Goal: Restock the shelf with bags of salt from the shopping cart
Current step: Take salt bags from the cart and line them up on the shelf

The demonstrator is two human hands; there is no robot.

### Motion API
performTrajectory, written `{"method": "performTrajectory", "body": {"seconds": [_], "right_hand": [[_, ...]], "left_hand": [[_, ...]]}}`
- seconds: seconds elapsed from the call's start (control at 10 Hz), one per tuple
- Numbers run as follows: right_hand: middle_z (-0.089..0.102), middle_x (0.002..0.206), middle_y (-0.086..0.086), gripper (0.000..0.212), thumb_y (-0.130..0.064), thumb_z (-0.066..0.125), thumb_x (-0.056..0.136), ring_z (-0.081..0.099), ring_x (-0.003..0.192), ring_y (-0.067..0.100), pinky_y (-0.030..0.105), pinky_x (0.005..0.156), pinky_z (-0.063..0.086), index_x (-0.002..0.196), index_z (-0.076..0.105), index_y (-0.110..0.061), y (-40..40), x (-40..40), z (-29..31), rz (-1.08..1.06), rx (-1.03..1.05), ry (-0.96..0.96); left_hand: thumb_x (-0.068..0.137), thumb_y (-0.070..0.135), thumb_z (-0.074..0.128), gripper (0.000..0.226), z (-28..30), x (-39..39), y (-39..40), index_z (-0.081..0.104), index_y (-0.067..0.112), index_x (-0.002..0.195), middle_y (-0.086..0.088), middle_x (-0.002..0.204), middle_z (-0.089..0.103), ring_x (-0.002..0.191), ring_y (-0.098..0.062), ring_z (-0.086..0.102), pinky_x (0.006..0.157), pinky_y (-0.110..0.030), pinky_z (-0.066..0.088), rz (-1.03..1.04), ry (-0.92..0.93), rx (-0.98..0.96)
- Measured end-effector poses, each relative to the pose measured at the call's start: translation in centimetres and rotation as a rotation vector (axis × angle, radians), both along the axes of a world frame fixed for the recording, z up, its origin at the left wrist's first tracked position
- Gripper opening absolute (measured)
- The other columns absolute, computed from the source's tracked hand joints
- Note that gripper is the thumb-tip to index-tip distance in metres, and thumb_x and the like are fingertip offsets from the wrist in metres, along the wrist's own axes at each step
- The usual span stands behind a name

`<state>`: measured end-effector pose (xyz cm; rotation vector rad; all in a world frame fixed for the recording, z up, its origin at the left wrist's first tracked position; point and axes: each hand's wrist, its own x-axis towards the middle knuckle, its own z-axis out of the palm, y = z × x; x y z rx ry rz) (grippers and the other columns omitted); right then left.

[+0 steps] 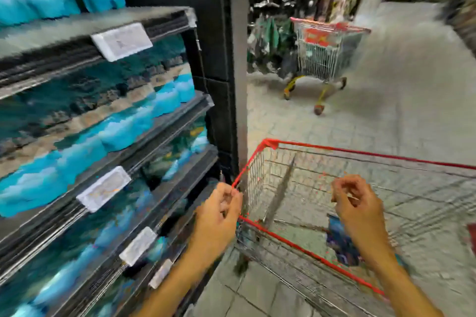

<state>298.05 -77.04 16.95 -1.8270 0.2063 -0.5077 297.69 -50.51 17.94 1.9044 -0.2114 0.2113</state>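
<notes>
Both hands are hanging in front of the person, over the near end of a red-rimmed wire shopping cart (334, 152). The left hand (219, 213) is hovering at the cart's near left corner with its fingers loosely curled, and motion blur makes it impossible to tell whether the fingertips are touching the red rim; it is holding nothing that can be seen. The right hand (358, 206) is floating above the basket, fingers loosely curled with thumb and forefinger close together, pinching nothing visible. Low in the basket, partly hidden behind the right wrist, a dark blue packet (340, 242) is lying; it is too blurred to tell whether it is a bag of salt, and neither its long axis nor the way it is pointing can be read. On the left, dark shelves (164, 121) are carrying rows of turquoise-and-white salt bags (123, 131), standing upright side by side with their faces turned toward the aisle. White price tags (121, 41) are sitting on the shelf edges. Far down the tiled aisle, well apart from the near cart, a second shopping cart (327, 54) is standing.
</notes>
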Motion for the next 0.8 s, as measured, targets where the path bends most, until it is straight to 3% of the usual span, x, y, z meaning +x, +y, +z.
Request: {"method": "performTrajectory", "body": {"seconds": [0.1,0.2,0.3,0.4,0.5,0.6,0.7,0.8], "right_hand": [[0.065,0.082,0.002,0.009,-0.020,0.059,0.097,0.062,0.073,0.018,0.030,0.063,0.050,0.088,0.061,-0.021,-8.0,0.5,-3.5,-0.165,0.017,0.137],[0.065,0.086,0.007,0.011,-0.021,0.057,0.099,0.063,0.082,0.030,0.049,0.073,0.053,0.092,0.060,-0.013,-15.1,1.8,-7.6,-0.266,0.008,0.303],[0.065,0.095,0.016,0.019,-0.021,0.054,0.100,0.062,0.091,0.038,0.053,0.083,0.051,0.108,0.059,-0.005,-21.1,3.8,-12.5,-0.300,-0.034,0.494],[0.067,0.097,0.019,0.023,-0.022,0.054,0.099,0.063,0.091,0.036,0.041,0.076,0.048,0.106,0.061,-0.001,-25.8,5.7,-17.7,-0.299,-0.088,0.709],[0.062,0.088,0.021,0.019,-0.016,0.051,0.099,0.064,0.088,0.036,0.035,0.069,0.043,0.103,0.058,0.002,-28.6,7.2,-23.1,-0.287,-0.049,0.851],[0.064,0.104,0.026,0.015,-0.018,0.050,0.099,0.062,0.099,0.040,0.035,0.070,0.042,0.107,0.055,-0.006,-29.9,8.1,-28.9,-0.302,-0.003,0.995],[0.065,0.115,0.026,0.026,-0.017,0.056,0.097,0.062,0.104,0.039,0.034,0.069,0.040,0.116,0.057,0.002,-30.8,9.0,-35.6,-0.306,0.057,1.064],[0.069,0.110,0.024,0.025,-0.019,0.055,0.097,0.065,0.102,0.037,0.029,0.066,0.038,0.112,0.066,-0.002,-31.3,9.8,-42.2,-0.314,0.128,1.123]], "left_hand": [[0.096,0.033,0.051,0.014,-3.1,3.6,-7.4,0.051,0.026,0.083,0.013,0.055,0.043,0.049,-0.007,0.037,0.047,-0.034,0.032,-0.205,0.132,0.050],[0.099,0.018,0.052,0.013,-6.5,7.2,-14.5,0.051,0.023,0.086,0.012,0.059,0.049,0.046,-0.001,0.041,0.047,-0.022,0.036,-0.329,0.287,0.106],[0.100,0.016,0.051,0.015,-10.5,10.5,-21.2,0.050,0.025,0.088,0.003,0.070,0.051,0.053,-0.005,0.045,0.053,-0.026,0.042,-0.408,0.452,0.164],[0.102,0.020,0.047,0.011,-15.2,13.6,-27.3,0.048,0.021,0.091,-0.003,0.076,0.053,0.058,-0.012,0.049,0.047,-0.017,0.043,-0.403,0.653,0.241],[0.103,0.013,0.045,0.013,-20.4,16.4,-32.1,0.049,0.004,0.094,-0.007,0.075,0.052,0.054,-0.015,0.051,0.032,-0.015,0.036,-0.355,0.871,0.257],[0.105,0.019,0.041,0.026,-26.9,18.9,-35.2,0.053,0.007,0.085,-0.008,0.074,0.053,0.037,-0.012,0.055,0.030,-0.013,0.033,-0.292,1.123,0.290],[0.105,0.019,0.040,0.032,-32.9,21.4,-37.5,0.052,0.008,0.078,-0.009,0.072,0.051,0.033,-0.010,0.055,0.030,-0.013,0.036,-0.249,1.278,0.311],[0.103,0.016,0.042,0.021,-39.0,22.8,-39.1,0.058,0.006,0.093,-0.006,0.078,0.057,0.056,-0.017,0.058,0.045,-0.021,0.046,-0.260,1.141,0.462]]}}
